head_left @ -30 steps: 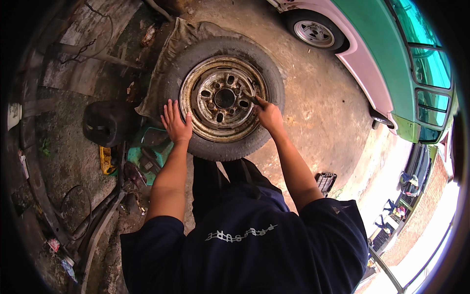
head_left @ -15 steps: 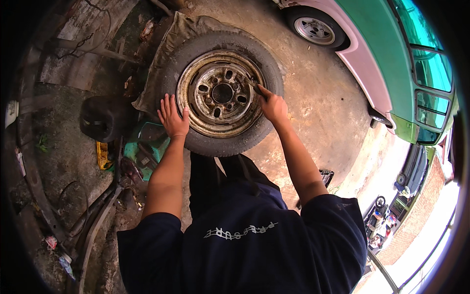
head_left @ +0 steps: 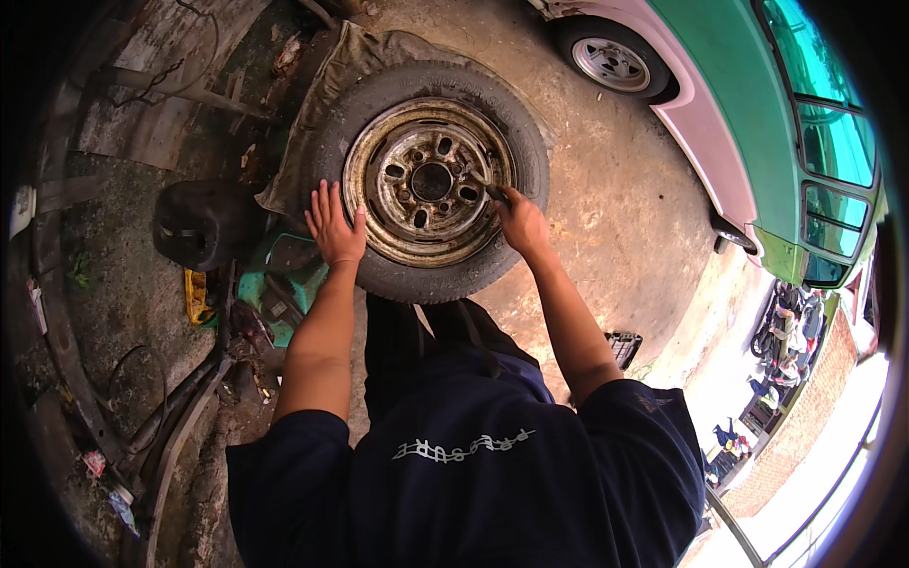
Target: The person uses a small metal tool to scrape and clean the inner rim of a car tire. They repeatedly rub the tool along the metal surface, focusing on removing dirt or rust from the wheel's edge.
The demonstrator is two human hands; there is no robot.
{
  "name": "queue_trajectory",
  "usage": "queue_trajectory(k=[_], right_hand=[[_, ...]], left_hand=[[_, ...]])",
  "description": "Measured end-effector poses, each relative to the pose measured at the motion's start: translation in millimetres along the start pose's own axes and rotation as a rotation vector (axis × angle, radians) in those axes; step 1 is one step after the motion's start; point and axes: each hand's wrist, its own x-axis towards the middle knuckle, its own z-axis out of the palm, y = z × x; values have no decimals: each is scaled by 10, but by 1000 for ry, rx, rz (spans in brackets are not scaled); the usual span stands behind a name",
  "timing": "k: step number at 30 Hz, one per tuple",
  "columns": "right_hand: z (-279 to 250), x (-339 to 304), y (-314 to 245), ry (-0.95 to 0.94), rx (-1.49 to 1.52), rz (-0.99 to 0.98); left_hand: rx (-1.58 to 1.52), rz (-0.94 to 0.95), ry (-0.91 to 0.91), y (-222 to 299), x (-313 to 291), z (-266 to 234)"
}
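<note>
A worn black tire (head_left: 333, 121) lies flat in front of me on a dark sheet (head_left: 294, 156). Set in it is a rusty, dirty steel wheel rim (head_left: 428, 248) with a round centre hole and several slots. My left hand (head_left: 335, 227) rests open on the near left sidewall, fingers spread, its edge by the rim. In my right hand (head_left: 521, 225) is a slim tool with a dark handle (head_left: 496, 191). Its tip points inward over the right side of the rim, close to a slot; the exact kind of tool is unclear.
A green and pink vehicle (head_left: 705, 104) stands at the far right. To the left are a black rounded container (head_left: 194, 225), a green plastic crate (head_left: 301, 254), a yellow object (head_left: 197, 298) and curved metal bars (head_left: 194, 421). A dark case (head_left: 622, 348) lies beside my right arm.
My right hand has come nearer to me, bringing the tool from the rim's upper right to its right side. The left hand stays in place. Outside at the far right, motorbikes have shifted.
</note>
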Motion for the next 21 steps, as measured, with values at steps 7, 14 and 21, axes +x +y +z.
queue_trajectory(k=[7, 14, 21], right_hand=[[77, 42, -34, -105, 123, 217], [28, 37, -153, -100, -51, 222], [312, -27, -169, 4, -30, 203]], left_hand=[[26, -11, -27, -4, -2, -1], [19, -5, -18, 24, 4, -23], [35, -23, -45, 26, 15, -28]])
